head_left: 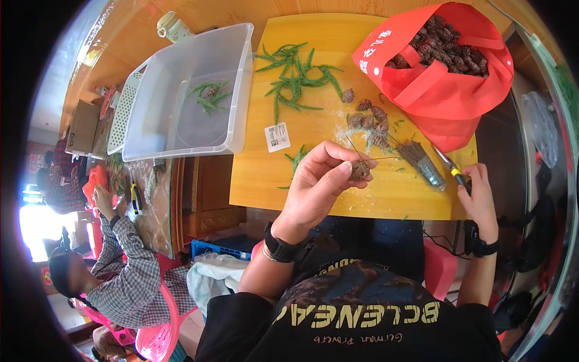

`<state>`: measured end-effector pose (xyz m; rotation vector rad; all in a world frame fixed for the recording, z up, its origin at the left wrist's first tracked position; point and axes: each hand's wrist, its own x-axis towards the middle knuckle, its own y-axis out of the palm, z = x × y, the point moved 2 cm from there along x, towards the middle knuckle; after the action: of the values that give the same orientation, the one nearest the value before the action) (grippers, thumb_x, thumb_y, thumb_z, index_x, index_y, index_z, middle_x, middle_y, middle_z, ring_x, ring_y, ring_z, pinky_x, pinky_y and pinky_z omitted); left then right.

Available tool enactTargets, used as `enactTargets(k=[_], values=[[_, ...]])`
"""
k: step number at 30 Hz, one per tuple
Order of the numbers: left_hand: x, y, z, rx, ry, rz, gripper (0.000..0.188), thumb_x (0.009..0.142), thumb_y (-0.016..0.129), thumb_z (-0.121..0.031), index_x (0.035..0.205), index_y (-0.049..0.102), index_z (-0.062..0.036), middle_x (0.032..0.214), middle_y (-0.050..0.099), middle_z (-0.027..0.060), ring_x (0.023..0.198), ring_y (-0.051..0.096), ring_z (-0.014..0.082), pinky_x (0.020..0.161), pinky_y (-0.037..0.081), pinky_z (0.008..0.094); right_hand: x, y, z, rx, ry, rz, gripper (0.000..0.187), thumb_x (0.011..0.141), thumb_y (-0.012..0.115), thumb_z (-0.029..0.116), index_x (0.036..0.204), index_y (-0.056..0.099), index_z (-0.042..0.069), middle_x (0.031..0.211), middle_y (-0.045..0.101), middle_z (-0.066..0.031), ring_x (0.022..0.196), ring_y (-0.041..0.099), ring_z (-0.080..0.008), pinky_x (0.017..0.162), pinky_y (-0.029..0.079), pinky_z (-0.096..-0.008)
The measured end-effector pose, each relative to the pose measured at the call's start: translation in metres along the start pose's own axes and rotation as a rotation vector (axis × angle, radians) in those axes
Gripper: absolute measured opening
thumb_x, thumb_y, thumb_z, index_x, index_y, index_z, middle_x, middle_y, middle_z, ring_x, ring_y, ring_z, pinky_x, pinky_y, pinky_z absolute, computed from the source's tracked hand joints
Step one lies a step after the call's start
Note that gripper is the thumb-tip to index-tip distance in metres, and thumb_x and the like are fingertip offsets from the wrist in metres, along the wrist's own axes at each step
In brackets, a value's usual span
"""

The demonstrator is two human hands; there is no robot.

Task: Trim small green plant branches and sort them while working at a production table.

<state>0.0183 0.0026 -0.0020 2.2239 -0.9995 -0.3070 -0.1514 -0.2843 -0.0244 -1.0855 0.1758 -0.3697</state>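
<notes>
Between the thumb and fingers of my left hand (319, 181) is a small brown pine cone (360, 171) with thin wire ends sticking out of it. My right hand (480, 199), at the table's right edge, is closed around the yellow-and-black handle of a pair of pliers (450, 163). Beside the pliers lies a bundle of thin brown wires (415, 155) in clear wrapping. Several loose pine cones (369, 122) sit beyond my left hand among whitish crumbs. Green artificial sprigs (295, 81) are spread on the far part of the yellow table (259, 181).
A red bag (446, 99) full of pine cones stands at the far right. To the left is a clear plastic bin (175, 133) with one sprig and cone inside. A white label (277, 137) lies on the table. Another person (132, 253) sits working at far left.
</notes>
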Motion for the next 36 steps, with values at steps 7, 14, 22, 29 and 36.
enactTargets(k=[7,14,22,29,36], values=[[0.005,0.003,0.000,0.039,0.015,0.002,0.011,0.089,0.052,-0.008,0.099,0.050,-0.0036,0.106,0.059,0.0198,0.090,0.062,0.0187,0.079,0.052,0.0272,-0.015,-0.035,0.034,0.255,0.132,-0.202,0.016,0.076,0.055,0.008,0.070,0.044,-0.003,0.068,0.042,-0.0045,0.062,0.036,-0.0122,0.055,0.031,-0.0260],[0.006,0.009,-0.001,0.036,0.070,0.039,0.013,0.087,0.055,-0.007,0.099,0.050,-0.0034,0.104,0.060,0.0183,0.090,0.061,0.0184,0.077,0.051,0.0275,-0.004,-0.026,0.102,0.481,-0.247,0.067,0.032,0.073,0.065,0.023,0.065,0.042,0.001,0.065,0.049,-0.0085,0.076,0.057,-0.0234,0.075,0.045,-0.0355],[0.004,0.009,-0.007,0.024,0.117,0.022,0.013,0.087,0.055,-0.007,0.098,0.050,-0.0033,0.101,0.060,0.0166,0.086,0.061,0.0174,0.074,0.050,0.0270,0.003,-0.011,0.111,0.621,-0.310,0.112,0.036,0.080,0.064,0.031,0.067,0.046,0.002,0.067,0.057,-0.0111,0.077,0.057,-0.0244,0.090,0.042,-0.0418],[0.001,0.006,-0.009,0.072,0.067,-0.021,0.014,0.085,0.058,-0.008,0.096,0.051,-0.0023,0.095,0.060,0.0128,0.081,0.060,0.0165,0.070,0.049,0.0271,0.009,-0.011,0.118,0.589,-0.405,0.056,0.028,0.070,0.073,0.019,0.069,0.052,0.000,0.071,0.060,-0.0105,0.084,0.059,-0.0339,0.086,0.045,-0.0404],[0.002,0.008,-0.010,0.105,0.072,-0.008,0.015,0.084,0.060,-0.008,0.095,0.052,-0.0020,0.089,0.058,0.0094,0.077,0.059,0.0154,0.067,0.048,0.0264,0.007,-0.005,0.118,0.548,-0.393,0.027,0.028,0.068,0.075,0.016,0.068,0.052,0.000,0.069,0.058,-0.0114,0.083,0.059,-0.0334,0.075,0.047,-0.0377]])
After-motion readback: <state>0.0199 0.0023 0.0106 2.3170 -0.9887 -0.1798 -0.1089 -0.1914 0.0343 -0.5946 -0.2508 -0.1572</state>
